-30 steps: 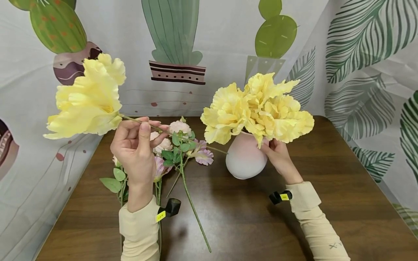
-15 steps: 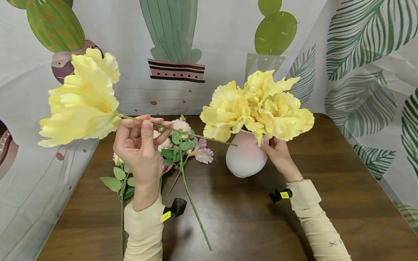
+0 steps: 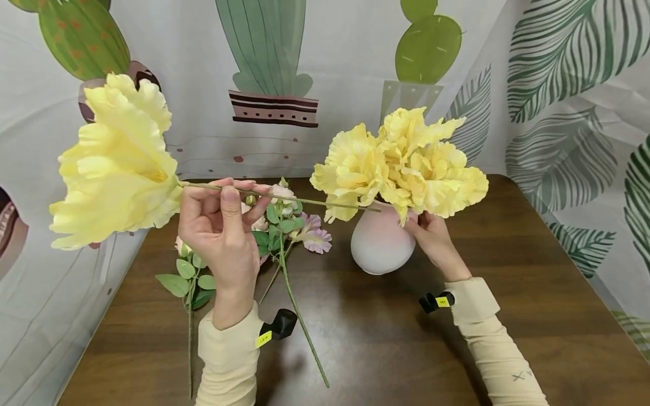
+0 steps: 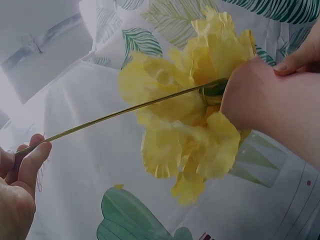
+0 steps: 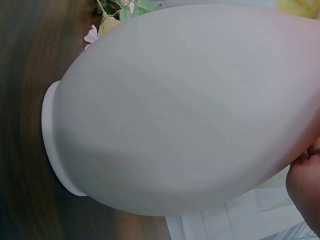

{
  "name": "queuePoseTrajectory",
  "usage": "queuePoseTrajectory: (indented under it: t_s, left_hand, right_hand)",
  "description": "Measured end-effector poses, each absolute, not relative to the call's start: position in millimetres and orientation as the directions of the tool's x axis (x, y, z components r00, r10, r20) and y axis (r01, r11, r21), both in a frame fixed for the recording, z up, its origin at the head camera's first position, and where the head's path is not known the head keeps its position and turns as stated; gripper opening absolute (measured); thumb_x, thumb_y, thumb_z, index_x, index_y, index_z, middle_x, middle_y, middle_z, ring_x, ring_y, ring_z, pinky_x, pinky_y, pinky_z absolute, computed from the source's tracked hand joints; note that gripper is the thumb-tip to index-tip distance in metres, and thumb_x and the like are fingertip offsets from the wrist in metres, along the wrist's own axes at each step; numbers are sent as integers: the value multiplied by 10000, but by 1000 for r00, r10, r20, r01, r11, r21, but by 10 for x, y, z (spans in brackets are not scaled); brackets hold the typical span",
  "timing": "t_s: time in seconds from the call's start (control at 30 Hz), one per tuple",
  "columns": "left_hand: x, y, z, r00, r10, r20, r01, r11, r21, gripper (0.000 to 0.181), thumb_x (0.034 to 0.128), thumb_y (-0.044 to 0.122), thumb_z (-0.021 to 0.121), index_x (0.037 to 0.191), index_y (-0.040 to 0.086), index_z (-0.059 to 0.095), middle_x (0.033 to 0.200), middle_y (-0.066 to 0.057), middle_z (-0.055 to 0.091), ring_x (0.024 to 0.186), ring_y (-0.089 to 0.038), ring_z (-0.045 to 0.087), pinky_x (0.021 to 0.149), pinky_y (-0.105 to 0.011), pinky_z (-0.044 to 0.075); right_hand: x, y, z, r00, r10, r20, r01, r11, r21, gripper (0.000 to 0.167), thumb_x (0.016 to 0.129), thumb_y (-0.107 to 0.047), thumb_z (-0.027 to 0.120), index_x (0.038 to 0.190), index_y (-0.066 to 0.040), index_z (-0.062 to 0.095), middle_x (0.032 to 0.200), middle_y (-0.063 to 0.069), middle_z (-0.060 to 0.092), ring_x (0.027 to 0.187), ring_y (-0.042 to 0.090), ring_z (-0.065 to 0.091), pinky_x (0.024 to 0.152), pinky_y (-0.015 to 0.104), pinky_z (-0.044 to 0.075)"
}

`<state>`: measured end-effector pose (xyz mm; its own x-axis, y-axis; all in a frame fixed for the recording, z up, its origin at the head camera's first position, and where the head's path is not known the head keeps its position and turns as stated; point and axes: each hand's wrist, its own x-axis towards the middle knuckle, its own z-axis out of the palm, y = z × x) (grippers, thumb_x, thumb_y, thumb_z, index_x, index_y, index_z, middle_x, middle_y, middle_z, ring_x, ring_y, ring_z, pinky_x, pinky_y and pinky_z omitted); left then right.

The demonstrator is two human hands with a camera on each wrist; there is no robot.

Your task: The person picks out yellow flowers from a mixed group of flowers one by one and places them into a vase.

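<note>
My left hand (image 3: 225, 231) pinches the thin green stem of a large yellow artificial flower (image 3: 117, 169) between thumb and fingertips. The bloom faces left; the stem points right, nearly level. Its far end lies across the upper part of a pink-and-white vase (image 3: 383, 248) in the head view. Whether it touches the rim I cannot tell. Several yellow flowers (image 3: 406, 163) fill the vase, hiding much of its mouth. My right hand (image 3: 437, 245) holds the vase's neck from the right. In the right wrist view, the vase's body (image 5: 185, 110) covers most of the picture.
Pale pink roses (image 3: 284, 194), a purple flower (image 3: 316, 239) and leafy stems (image 3: 186, 270) lie on the dark wooden table (image 3: 365, 349), partly behind my left hand. One stem (image 3: 304, 332) reaches toward the front. A printed curtain (image 3: 350, 67) hangs behind.
My left hand has shifted slightly right. The flower has tilted, its bloom going left and down while the stem's end has risen from beside the vase's body toward its rim. The right hand stays.
</note>
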<state>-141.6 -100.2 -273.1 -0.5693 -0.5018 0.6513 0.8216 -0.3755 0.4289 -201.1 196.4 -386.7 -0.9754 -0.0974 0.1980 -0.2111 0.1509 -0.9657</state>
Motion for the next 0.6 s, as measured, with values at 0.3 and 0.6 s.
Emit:
queuePoseTrajectory:
  t_s: [0.3, 0.6]
  left_hand:
    - [-1346, -879, -2693, -538, -468, 701, 842, -333, 423, 153, 911, 5, 622, 910, -114, 524, 821, -196, 668, 712, -311, 702, 673, -411, 599]
    - [-1338, -789, -2685, -476, -390, 788, 880, -217, 423, 116, 915, -36, 598, 926, -149, 571, 853, -143, 706, 752, -267, 718, 717, -422, 595]
  right_hand:
    - [-2003, 1964, -3883, -976, -97, 194, -207, 155, -966, 561, 967, -56, 525, 1476, 11, 299, 1422, 53, 391, 1141, 5, 426, 918, 72, 403]
    - [-2003, 1957, -3879, -973, -98, 211, -224, 149, -963, 565, 960, -40, 524, 1476, 11, 300, 1393, -27, 405, 1157, -1, 417, 928, 76, 394]
